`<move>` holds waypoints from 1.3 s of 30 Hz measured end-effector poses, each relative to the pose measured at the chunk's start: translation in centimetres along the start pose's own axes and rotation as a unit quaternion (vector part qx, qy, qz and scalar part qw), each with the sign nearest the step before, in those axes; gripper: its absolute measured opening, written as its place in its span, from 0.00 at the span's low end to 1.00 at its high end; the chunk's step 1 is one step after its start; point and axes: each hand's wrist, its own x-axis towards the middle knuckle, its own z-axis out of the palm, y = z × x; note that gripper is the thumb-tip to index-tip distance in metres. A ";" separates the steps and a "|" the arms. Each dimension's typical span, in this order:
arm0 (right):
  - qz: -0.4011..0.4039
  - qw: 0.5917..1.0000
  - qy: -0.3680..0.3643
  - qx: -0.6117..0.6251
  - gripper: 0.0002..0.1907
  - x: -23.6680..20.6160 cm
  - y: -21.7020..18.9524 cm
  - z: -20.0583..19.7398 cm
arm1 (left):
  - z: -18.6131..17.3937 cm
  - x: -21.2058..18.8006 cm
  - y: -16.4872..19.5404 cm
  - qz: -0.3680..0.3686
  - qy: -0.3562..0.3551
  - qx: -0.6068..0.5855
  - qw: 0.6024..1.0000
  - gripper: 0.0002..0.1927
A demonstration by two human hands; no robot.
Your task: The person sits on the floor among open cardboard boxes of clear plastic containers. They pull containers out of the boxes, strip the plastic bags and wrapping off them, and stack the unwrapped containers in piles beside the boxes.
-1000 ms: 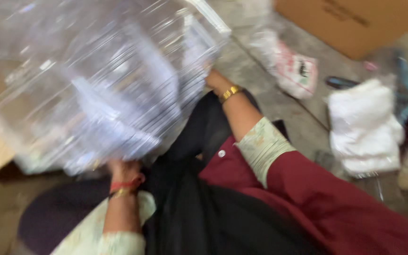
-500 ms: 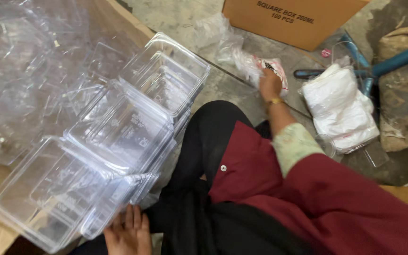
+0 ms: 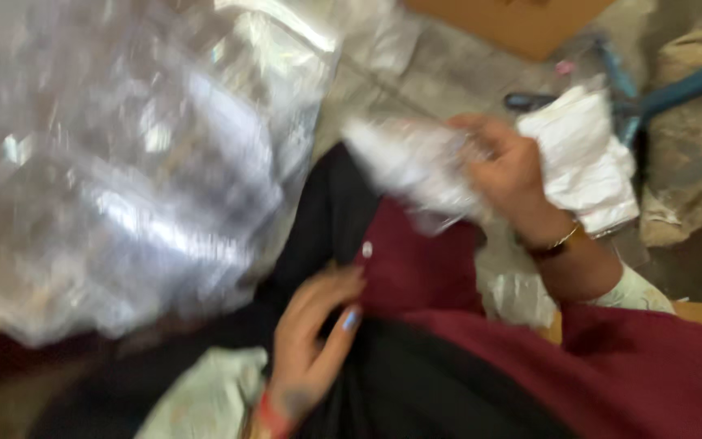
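My right hand (image 3: 509,175) is raised over my lap and grips a crumpled clear plastic bag (image 3: 416,167) that trails to the left of it. My left hand (image 3: 310,341) lies low on my lap with its fingers spread, holding nothing, resting on the dark red and black cloth (image 3: 448,358) of my clothes. A big stack of clear plastic containers (image 3: 123,162) fills the left side, just left of my left hand. The picture is blurred by motion.
A pile of white folded cloth or bags (image 3: 587,158) lies on the floor right of my right hand. A brown cardboard box (image 3: 513,24) stands at the top. A blue tool or frame (image 3: 676,85) and a tan sack (image 3: 692,179) are at the far right.
My right hand has come back from the floor near the box, now holding a clear plastic bag. My left hand has moved from under the containers onto my lap.
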 end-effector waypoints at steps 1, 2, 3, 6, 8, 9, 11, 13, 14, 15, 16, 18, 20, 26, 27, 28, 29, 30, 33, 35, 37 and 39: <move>-0.052 0.995 -0.080 -0.026 0.25 -2.2 -2.1 1.2 | 1.1 1.7 1.0 0.042 -0.011 0.026 0.999 0.14; -0.061 0.989 -0.135 -0.024 0.26 -4.4 -3.6 2.3 | 2.2 3.5 0.9 0.063 -0.021 0.058 0.996 0.17; -0.077 0.980 -0.185 -0.018 0.28 -6.1 -4.7 3.6 | 3.0 4.5 0.6 0.087 -0.034 0.095 0.991 0.20; -0.100 0.960 -0.256 0.052 0.30 -7.1 -4.6 5.5 | 4.0 5.1 -1.8 0.061 0.028 0.250 0.966 0.20; -0.093 0.970 -0.218 0.052 0.27 -6.2 -2.9 5.3 | 3.8 4.0 -3.6 0.045 0.058 0.248 0.966 0.23; -0.093 0.982 -0.164 0.019 0.24 -5.7 -1.7 5.0 | 3.7 3.6 -4.6 0.022 0.060 0.254 0.965 0.22; -0.101 0.989 -0.106 -0.019 0.23 -5.0 0.6 4.9 | 3.7 3.3 -6.2 -0.018 0.062 0.261 0.963 0.19; -0.128 0.987 -0.095 -0.030 0.26 -3.2 2.8 4.5 | 4.0 3.6 -7.2 -0.032 0.060 0.282 0.957 0.19; -0.110 0.986 -0.121 -0.008 0.29 -3.1 3.6 5.1 | 4.2 3.8 -7.5 -0.039 0.060 0.293 0.954 0.20; -0.090 0.985 -0.147 0.015 0.31 -3.2 4.1 6.2 | 4.4 4.0 -7.7 -0.049 0.049 0.285 0.956 0.20; -0.071 0.982 -0.173 0.039 0.34 -3.3 4.6 6.9 | 4.5 4.2 -8.0 -0.060 0.037 0.279 0.958 0.21; -0.120 0.971 -0.182 -0.102 0.39 -4.4 4.9 8.3 | 4.9 4.7 -8.3 -0.069 0.031 0.291 0.954 0.22; -0.150 0.956 -0.187 -0.169 0.44 -5.5 4.8 9.2 | 5.1 5.2 -8.6 -0.064 0.041 0.328 0.942 0.23; -0.261 0.930 -0.202 -0.160 0.58 -6.2 4.2 9.0 | 4.4 6.0 -10.1 -0.030 0.044 0.399 0.915 0.15; -0.283 0.922 -0.210 -0.161 0.60 -6.2 4.1 8.9 | 4.4 6.1 -10.2 -0.020 0.051 0.395 0.917 0.15; -0.306 0.913 -0.217 -0.162 0.61 -6.2 4.0 8.8 | 4.4 6.2 -10.3 -0.009 0.058 0.390 0.919 0.16; -0.306 0.910 -0.219 -0.175 0.59 -6.3 3.9 8.8 | 4.4 6.4 -10.2 0.001 0.065 0.385 0.920 0.16; -0.305 0.907 -0.221 -0.189 0.57 -6.5 3.8 8.9 | 4.5 6.5 -10.0 -0.002 0.061 0.374 0.926 0.15; -0.282 0.907 -0.213 -0.227 0.49 -6.6 3.9 9.0 | 4.4 6.6 -8.6 -0.017 0.049 0.353 0.934 0.10; -0.264 0.918 -0.196 -0.224 0.45 -6.2 4.2 8.7 | 4.3 6.2 -7.2 -0.038 0.044 0.357 0.932 0.10; -0.248 0.933 -0.176 -0.193 0.43 -5.5 4.8 8.0 | 3.9 4.9 -5.5 -0.065 0.027 0.303 0.950 0.07; -0.250 0.932 -0.147 -0.218 0.38 -4.8 5.6 7.2 | 3.8 3.5 -4.0 -0.079 0.002 0.223 0.971 0.07</move>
